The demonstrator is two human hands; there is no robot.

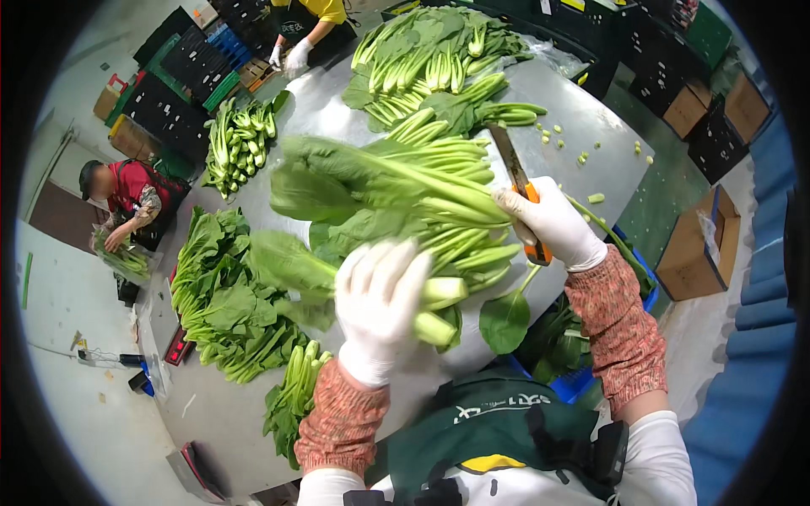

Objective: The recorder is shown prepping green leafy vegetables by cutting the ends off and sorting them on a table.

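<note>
My left hand [380,303], in a white glove, is closed around the stalks of leafy greens [443,290]; their pale cut ends stick out to its right and the leaves to its left. My right hand [554,221], also gloved, holds a knife [509,158] by its orange and black handle, blade pointing up and away from me. The fingers of that hand also touch the stalk ends of another leafy green [411,174], lying over a pile of stalks [474,253]. A loose leaf [505,321] lies on the metal table near my body.
More greens lie in heaps at the table's far side [430,50] and left [234,303]. Cut stalk bits [583,157] are scattered at right. A blue crate [573,386] with leaves stands below the near edge. One person [136,196] bags greens; another [310,31] works at the far side.
</note>
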